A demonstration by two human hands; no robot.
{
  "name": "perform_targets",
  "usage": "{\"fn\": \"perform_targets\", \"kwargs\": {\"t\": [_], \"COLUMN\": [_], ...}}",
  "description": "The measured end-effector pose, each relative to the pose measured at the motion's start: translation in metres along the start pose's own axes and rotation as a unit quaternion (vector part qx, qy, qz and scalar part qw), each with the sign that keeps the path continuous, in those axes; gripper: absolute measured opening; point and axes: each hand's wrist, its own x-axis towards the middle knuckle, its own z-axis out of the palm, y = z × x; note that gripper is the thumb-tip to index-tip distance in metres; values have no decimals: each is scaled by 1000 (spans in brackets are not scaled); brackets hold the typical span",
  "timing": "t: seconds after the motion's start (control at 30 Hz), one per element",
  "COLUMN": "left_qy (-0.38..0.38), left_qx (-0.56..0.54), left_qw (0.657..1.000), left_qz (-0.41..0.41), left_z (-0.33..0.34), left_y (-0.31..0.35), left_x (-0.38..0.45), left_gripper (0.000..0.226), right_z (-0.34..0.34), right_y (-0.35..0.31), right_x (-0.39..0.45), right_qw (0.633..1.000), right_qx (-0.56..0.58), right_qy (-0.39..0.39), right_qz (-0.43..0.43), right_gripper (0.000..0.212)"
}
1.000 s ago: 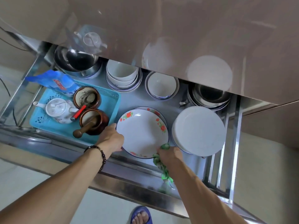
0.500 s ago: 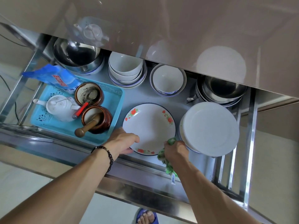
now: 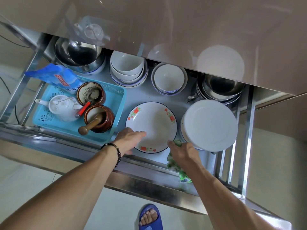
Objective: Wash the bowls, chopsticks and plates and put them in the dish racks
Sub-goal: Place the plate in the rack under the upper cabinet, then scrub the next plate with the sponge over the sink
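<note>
Fig.: pull-out rack [image 3: 245, 146] under a counter, seen from above. Floral plate [image 3: 152, 125] lies flat on the rack floor, between the blue tray [image 3: 114, 103] and the white plates [image 3: 210, 125], w/ bowl stacks [image 3: 127, 68] behind it.

L hand [image 3: 131, 140]: fingers fairly straight, resting over the plate's near-left rim; whether the thumb hooks under the rim can't be told. R hand [image 3: 184, 151]: curled round a green cloth [image 3: 176, 168], w/ fingertips at the plate's near-right rim, just beside the white stack.

Step in hand (judged): seating the floral plate in its slot.
- Let it sit fully flat before letting go; a tilted rim would rock.
- Keep it clear of the white plates on the R, which overhang toward it, and of the tray wall on the L; chipping is the risk.
- Keep the cloth out from under the plate, so nothing damp gets trapped.
- Draw both hands out low and toward the body; counter front hangs just above.

Writing: blue bag [image 3: 53, 75] leaning on the tray's far-left corner carries a red label and dark characters below; too blurred to read. Small blue marks on bowl rims, pattern only. No other text or brand legible.
</note>
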Motion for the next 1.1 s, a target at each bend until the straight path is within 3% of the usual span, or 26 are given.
{"fn": "perform_targets", "kwargs": {"t": [0.2,0.4,0.83,0.93,1.0,1.1], "left_qy": [36,35,84,88,75,68], "left_qx": [79,31,121,128,136,139], "left_qw": [993,984,923,908,904,899], "left_qz": [76,169,355,388,399,409], "left_z": [-12,-31,-70,-72,-68,-56], "left_y": [16,45,178,217,241,278], "left_x": [-50,-156,-391,-428,-448,-471], "left_gripper": [62,50,34,34,34,35], "right_z": [-28,-90,-301,-346,-373,-418], "right_y": [-22,-45,-92,-97,-100,-103], "right_x": [-48,-129,-313,-340,-350,-350], "right_qw": [999,994,974,964,951,936], "right_qx": [-1,69,118,165,221,258], "right_qy": [8,18,108,136,150,171], "right_qz": [-44,-82,-160,-159,-154,-168], "right_gripper": [65,65,49,57,74,72]}}
